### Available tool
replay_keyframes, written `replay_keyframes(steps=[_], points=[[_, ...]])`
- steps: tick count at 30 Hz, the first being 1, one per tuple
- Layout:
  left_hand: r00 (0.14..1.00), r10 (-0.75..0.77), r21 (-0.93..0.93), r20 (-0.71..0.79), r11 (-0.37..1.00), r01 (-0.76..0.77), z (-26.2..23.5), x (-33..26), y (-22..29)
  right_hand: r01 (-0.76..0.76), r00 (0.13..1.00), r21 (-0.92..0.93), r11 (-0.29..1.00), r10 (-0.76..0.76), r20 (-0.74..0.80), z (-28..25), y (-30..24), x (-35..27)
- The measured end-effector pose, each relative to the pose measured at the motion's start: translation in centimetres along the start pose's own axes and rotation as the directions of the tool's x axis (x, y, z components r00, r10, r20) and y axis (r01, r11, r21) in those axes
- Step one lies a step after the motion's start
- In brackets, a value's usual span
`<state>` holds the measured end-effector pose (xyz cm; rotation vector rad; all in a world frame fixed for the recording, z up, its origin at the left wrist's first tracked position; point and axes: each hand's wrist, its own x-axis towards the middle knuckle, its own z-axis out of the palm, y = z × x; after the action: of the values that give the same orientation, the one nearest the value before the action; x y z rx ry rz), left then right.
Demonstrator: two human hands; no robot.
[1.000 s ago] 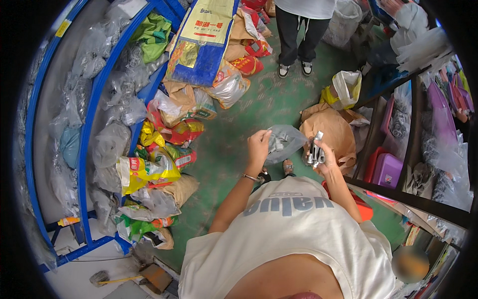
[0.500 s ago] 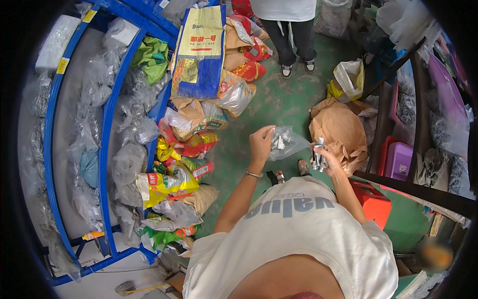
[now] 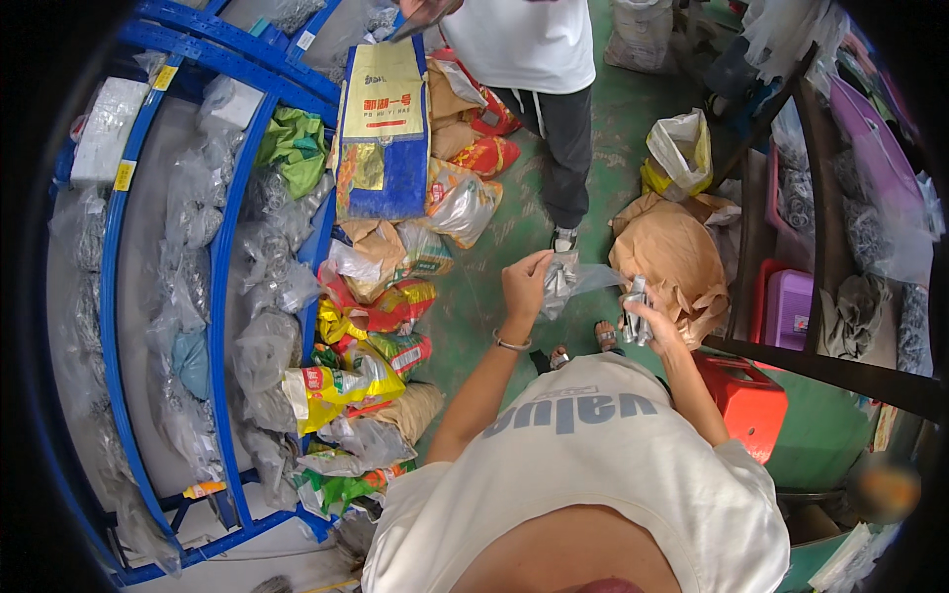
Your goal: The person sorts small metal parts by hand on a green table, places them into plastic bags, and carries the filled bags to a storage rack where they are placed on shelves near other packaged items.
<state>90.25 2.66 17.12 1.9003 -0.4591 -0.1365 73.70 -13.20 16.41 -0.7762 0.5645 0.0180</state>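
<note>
Your left hand (image 3: 526,282) pinches the rim of a crumpled clear plastic bag (image 3: 571,281), thin and glossy, hanging just right of that grip; its contents cannot be told. Your right hand (image 3: 647,321) is closed around a bundle of short silvery metal parts (image 3: 633,308), close beside the bag. Beyond the right-hand grip slumps an open brown paper sack (image 3: 672,259); a purple plastic crate (image 3: 791,308) sits farther right.

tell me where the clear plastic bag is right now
The clear plastic bag hangs pinched in the left hand, centre of the head view, beside the brown paper sack.
</note>
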Motion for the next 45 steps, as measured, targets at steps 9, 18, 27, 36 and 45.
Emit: replay_keyframes(steps=[9,18,27,36,45], points=[[0.996,-0.071,-0.023,0.058,0.997,0.072,0.7,-1.3,2.3,0.321,0.921,-0.654,0.685,-0.064,0.385,3.5,-2.2,0.0],[0.994,-0.059,0.01,-0.087,0.998,0.06,2.5,-3.3,1.4,0.286,0.956,-0.953,0.099,-0.088,0.278,1.2,-0.9,-1.3],[0.927,-0.231,-0.134,-0.297,0.971,0.199,3.3,-5.8,-1.5,0.279,0.959,-0.94,0.195,-0.103,0.263,-0.8,-0.2,-0.8],[0.587,-0.332,-0.06,-0.738,0.9,0.433,-1.4,-15.5,0.3,0.555,0.804,-0.827,0.087,0.198,0.561,3.3,1.7,-0.9],[-0.073,-0.307,-0.313,-0.949,0.896,0.315,-3.1,-34.2,7.3,0.858,0.193,-0.393,0.331,0.5,0.844,9.7,7.2,-9.0]])
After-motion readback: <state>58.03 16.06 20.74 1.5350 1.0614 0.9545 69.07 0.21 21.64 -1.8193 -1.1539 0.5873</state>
